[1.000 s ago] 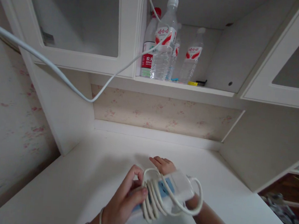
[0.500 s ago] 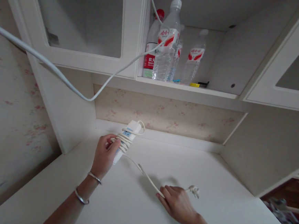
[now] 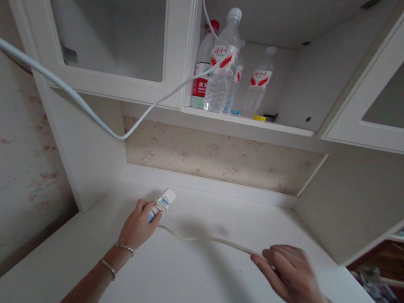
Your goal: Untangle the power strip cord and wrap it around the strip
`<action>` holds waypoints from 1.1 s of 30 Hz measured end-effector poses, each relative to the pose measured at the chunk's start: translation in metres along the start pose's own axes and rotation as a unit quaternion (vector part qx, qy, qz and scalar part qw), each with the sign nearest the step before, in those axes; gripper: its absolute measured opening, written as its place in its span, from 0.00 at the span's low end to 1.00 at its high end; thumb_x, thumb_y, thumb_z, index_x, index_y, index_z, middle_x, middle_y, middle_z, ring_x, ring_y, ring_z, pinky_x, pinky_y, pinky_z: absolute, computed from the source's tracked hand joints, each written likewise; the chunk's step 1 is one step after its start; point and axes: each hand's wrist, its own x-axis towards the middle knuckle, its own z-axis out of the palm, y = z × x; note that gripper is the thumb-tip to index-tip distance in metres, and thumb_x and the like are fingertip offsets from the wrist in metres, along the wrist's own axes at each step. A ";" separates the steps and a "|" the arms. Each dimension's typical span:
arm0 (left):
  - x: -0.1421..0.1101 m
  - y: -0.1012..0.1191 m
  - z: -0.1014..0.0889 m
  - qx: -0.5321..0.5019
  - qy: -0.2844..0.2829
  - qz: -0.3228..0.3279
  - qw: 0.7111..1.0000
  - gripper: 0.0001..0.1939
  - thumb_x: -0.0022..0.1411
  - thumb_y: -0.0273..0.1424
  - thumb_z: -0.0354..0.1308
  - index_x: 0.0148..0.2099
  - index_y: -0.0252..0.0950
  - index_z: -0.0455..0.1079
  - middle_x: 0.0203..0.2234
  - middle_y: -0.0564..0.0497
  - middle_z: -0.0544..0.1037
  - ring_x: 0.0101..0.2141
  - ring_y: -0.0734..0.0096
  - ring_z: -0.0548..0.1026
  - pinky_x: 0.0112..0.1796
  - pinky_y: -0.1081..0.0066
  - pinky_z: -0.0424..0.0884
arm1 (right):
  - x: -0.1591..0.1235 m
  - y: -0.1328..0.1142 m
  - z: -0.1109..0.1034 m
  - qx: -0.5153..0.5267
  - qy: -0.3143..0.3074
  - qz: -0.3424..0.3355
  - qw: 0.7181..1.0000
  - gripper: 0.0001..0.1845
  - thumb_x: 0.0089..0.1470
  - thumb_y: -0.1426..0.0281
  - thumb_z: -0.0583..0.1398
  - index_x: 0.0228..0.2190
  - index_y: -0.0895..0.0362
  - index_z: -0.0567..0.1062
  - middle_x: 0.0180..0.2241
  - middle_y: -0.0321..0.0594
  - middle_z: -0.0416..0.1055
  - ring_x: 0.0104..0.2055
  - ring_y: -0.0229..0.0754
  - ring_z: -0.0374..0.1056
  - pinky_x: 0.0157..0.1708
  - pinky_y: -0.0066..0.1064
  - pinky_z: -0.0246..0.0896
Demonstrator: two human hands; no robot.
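My left hand (image 3: 140,226), with two bangles at the wrist, is closed round a white and blue power strip (image 3: 167,197). Several turns of its cream cord are wrapped about the strip's middle, partly under my fingers. From the strip a free length of the power cord (image 3: 228,242) runs right, slightly slack, to my right hand (image 3: 288,272). That hand pinches the cord between thumb and fingers above the white desktop and is a little blurred. The plug end is hidden behind or inside my right hand.
Several plastic bottles (image 3: 221,90) stand on the open cabinet shelf, with a yellow object (image 3: 259,118) beside them. A white cable (image 3: 119,136) hangs across the view in front of the cabinet. White side panels (image 3: 355,201) bound the desktop (image 3: 178,280).
My right hand has moved right and closer, drawing out more cord. The power strip and left hand have come lower, and the loop at the strip's top end no longer shows.
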 end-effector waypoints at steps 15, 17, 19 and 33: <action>-0.057 0.093 -0.029 -0.285 -0.302 0.120 0.902 0.18 0.70 0.37 0.37 0.33 0.38 0.64 0.34 0.51 0.66 0.35 0.71 0.69 0.42 0.69 0.65 | 0.140 0.036 0.027 -0.039 0.091 0.092 0.991 0.24 0.61 0.54 0.54 0.23 0.58 0.72 0.19 0.34 0.67 0.21 0.32 0.62 0.23 0.25 0.47; -0.063 0.104 -0.039 -0.323 -0.322 0.118 0.882 0.13 0.63 0.42 0.50 0.34 0.38 0.63 0.34 0.52 0.66 0.35 0.70 0.68 0.41 0.69 0.65 | 0.146 0.049 0.044 -0.036 0.066 0.128 0.989 0.26 0.61 0.52 0.52 0.23 0.58 0.72 0.19 0.34 0.67 0.21 0.33 0.61 0.24 0.25 0.46; -0.068 0.114 -0.048 -0.350 -0.360 0.103 0.859 0.16 0.53 0.42 0.61 0.36 0.38 0.62 0.35 0.52 0.67 0.35 0.69 0.66 0.39 0.70 0.64 | 0.147 0.057 0.062 -0.034 0.026 0.153 0.987 0.27 0.61 0.50 0.51 0.24 0.58 0.73 0.19 0.35 0.68 0.22 0.33 0.61 0.24 0.25 0.45; -0.074 0.137 -0.082 -0.635 -0.188 -0.015 0.749 0.20 0.64 0.44 0.51 0.30 0.39 0.46 0.27 0.56 0.52 0.27 0.76 0.54 0.29 0.75 0.55 | 0.028 0.044 0.148 0.033 -0.258 0.278 0.925 0.28 0.62 0.50 0.47 0.26 0.56 0.75 0.26 0.41 0.75 0.28 0.40 0.69 0.27 0.27 0.49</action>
